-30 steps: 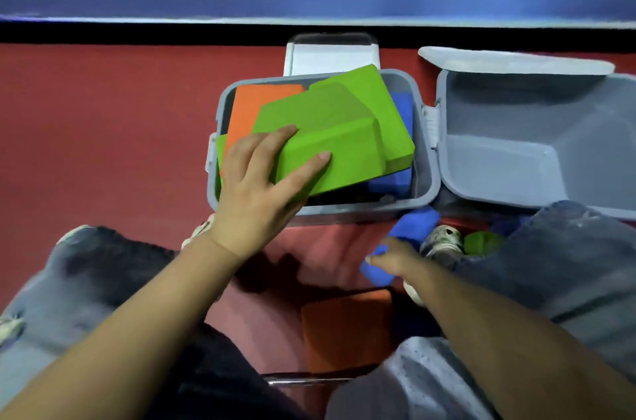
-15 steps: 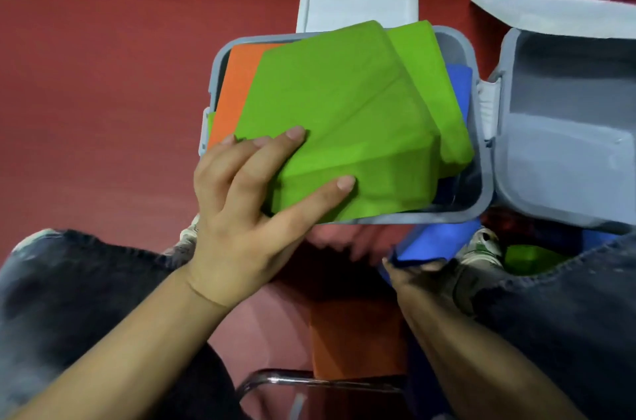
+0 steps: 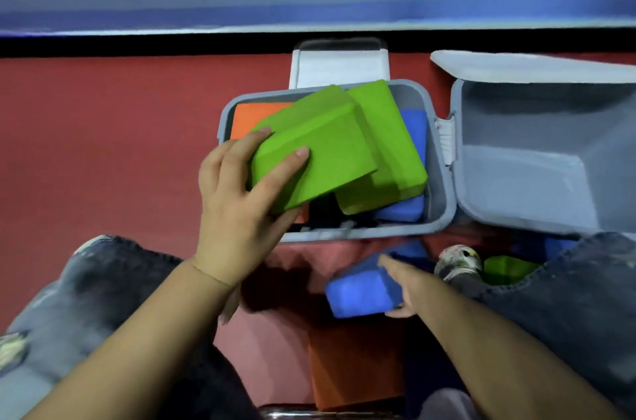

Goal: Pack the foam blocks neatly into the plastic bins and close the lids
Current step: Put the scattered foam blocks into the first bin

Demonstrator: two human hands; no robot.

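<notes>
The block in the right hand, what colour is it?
Blue. The right hand grips a blue foam block on the floor, seen in the head view.

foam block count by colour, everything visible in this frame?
Green rectangular foam blocks: 3
Blue rectangular foam blocks: 3
Orange rectangular foam blocks: 2
Total: 8

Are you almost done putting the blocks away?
Not yet. Orange, blue and green blocks sit in the bin. The left hand grips another green block; the right hand holds a blue one. More lie on the floor; lids are open.
</notes>
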